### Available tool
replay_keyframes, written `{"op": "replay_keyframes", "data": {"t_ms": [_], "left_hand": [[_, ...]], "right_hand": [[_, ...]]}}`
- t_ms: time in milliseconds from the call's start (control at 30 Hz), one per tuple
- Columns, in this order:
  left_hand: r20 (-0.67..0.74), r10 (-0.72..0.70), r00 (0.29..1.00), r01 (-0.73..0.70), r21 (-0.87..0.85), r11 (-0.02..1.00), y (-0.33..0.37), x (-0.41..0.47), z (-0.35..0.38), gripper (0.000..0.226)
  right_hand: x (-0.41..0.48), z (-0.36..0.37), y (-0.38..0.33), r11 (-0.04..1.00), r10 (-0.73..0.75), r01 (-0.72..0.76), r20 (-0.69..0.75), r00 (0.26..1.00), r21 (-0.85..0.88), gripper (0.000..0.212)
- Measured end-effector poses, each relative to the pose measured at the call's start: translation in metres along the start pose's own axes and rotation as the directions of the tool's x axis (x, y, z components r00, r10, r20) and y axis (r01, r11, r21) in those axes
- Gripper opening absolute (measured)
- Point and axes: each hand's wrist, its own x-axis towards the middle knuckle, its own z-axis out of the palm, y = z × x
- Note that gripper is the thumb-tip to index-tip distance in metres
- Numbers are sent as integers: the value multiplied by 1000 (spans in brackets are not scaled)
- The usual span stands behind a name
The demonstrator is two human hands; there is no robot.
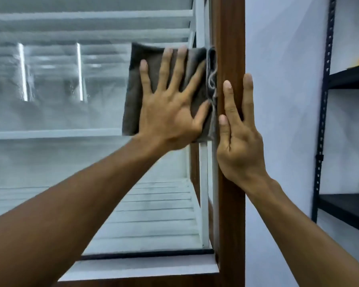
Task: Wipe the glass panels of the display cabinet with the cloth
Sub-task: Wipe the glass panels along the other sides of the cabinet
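At the right edge of the glass panel [60, 96], hard against the wooden post [230, 38] — your left hand [168, 112] lies flat on the cloth [137, 90], fingers straight and spread, pressing it to the pane and pinching nothing. Your right hand [238, 141] rests on the post front, fingers straight and close together, bracing (thumb not clearly seen).

Cloth: a folded grey-brown rectangle, flat on the glass. Its long axis runs near vertical, top tipped slightly toward the post. Its right edge is bunched into the seam between glass and post.

Judgement: mid-wipe, edge pass. To do it well, press with the whole palm, evenly, and draw straight down the seam so the bunched edge clears it — then overlap your strokes leftward, where the pane looks hazy.
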Motion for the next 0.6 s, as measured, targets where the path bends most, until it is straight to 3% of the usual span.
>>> {"op": "replay_keyframes", "data": {"t_ms": [167, 433, 533, 600], "left_hand": [[-44, -151, 988, 148, -59, 987, 13, 13, 1, 74], [-35, -36, 999, 35, -38, 999, 60, -130, 31, 74], [10, 26, 1000, -26, -19, 999, 42, -116, 25, 78], [17, -14, 1000, 15, -31, 999, 29, -95, 18, 78]], "right_hand": [[-24, 6, 8, 994, -43, 42, -9, 999, -102, 58], [-66, 7, 9, 1000, -16, 16, -9, 1000, -13, 59], [-71, 6, 6, 1000, -15, 15, -15, 1000, 4, 58], [-70, 7, 6, 1000, -21, 21, -25, 999, 8, 57]]}}
